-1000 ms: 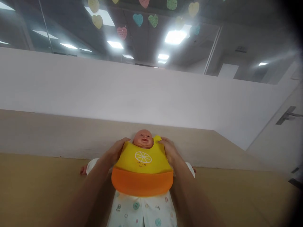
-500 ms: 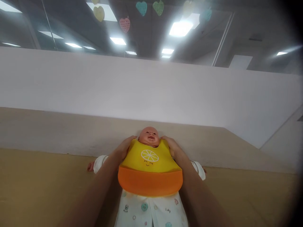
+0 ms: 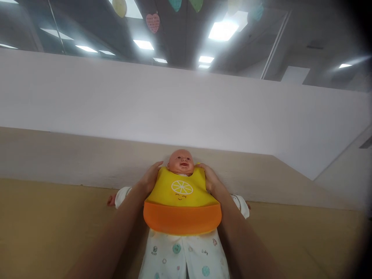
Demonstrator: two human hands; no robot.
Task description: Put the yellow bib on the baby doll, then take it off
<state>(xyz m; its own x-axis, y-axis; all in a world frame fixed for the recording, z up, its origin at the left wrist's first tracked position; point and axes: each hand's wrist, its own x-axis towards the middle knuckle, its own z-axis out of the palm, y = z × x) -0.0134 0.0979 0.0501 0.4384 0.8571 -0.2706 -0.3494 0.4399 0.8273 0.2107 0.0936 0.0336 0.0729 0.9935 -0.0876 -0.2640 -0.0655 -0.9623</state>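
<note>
A baby doll [image 3: 181, 159] lies face up in white printed clothes, its arms spread to both sides. Over its chest rests a yellow bib [image 3: 181, 197] with an orange catch pocket and a white citrus slice print. At the bib's upper left corner, beside the doll's neck, my left hand [image 3: 151, 177] is closed on the edge, its fingertips partly hidden. My right hand [image 3: 209, 179] grips the opposite upper corner, where a bit of yellow strap shows above the fingers. The back of the doll's neck is out of sight.
Beneath the doll is a tan surface [image 3: 52, 221], with a paler beige strip [image 3: 72, 159] behind it. A white wall [image 3: 180, 104] rises beyond, topped by glass with heart-shaped notes, including a pink one [image 3: 152, 23].
The view has tilted down slightly, so the doll and bib appear a little higher. My left hand's fingertips have shifted slightly outward from the doll's neck; my right hand stays at the bib corner.
</note>
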